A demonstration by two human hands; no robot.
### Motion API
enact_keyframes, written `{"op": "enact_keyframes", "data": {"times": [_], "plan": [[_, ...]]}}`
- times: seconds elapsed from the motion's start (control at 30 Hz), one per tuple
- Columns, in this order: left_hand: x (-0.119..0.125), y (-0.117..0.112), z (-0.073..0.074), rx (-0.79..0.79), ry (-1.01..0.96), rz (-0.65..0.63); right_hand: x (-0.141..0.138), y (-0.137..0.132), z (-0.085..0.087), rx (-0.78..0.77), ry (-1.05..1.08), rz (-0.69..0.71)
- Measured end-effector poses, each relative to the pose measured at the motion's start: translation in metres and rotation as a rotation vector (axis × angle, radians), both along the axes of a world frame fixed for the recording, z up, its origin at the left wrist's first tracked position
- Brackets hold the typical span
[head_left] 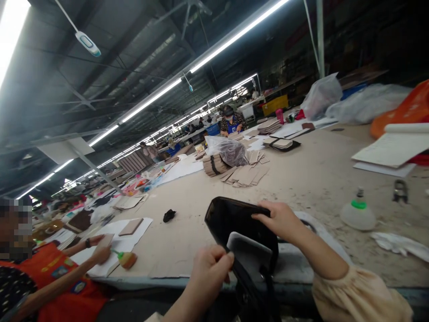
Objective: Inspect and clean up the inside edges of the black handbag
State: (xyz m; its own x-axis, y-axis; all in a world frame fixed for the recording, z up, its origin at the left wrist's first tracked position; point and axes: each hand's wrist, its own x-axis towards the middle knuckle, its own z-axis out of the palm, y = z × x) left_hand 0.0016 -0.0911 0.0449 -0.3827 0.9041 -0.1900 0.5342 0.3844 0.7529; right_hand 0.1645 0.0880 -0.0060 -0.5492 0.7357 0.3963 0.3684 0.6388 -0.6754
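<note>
At the surface (311, 179) edge, my right hand (280, 221) closes its grip over the rim of a black pouch (231, 219) while my left hand (208, 269) pinches its grey insert (250, 257).

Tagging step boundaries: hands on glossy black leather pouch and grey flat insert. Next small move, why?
Probably push the grey flat insert down into the glossy black leather pouch: the left hand pinches the insert's corner, most of it shows outside, and the right hand grips the pouch's top edge.
</note>
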Motion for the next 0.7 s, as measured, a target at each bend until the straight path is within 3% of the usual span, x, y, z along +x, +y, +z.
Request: {"op": "enact_keyframes", "data": {"times": [0.07,0.17,0.3,0.47,0.7], "plan": [[0.003,-0.017,0.012,-0.061,0.134,-0.198,0.009,0.002,0.005,-0.048,0.035,0.074],[0.001,-0.025,0.032,0.164,0.43,-0.292,0.016,0.002,0.004,-0.122,0.058,0.145],[-0.01,0.01,0.044,0.492,0.586,-0.39,0.016,-0.002,-0.002,-0.118,0.096,0.132],[-0.018,0.064,0.043,0.417,0.791,-0.593,0.017,-0.005,-0.002,-0.134,0.097,0.094],[-0.026,0.088,0.032,0.35,0.929,-0.731,0.007,-0.006,-0.003,-0.11,0.101,0.092]]}}
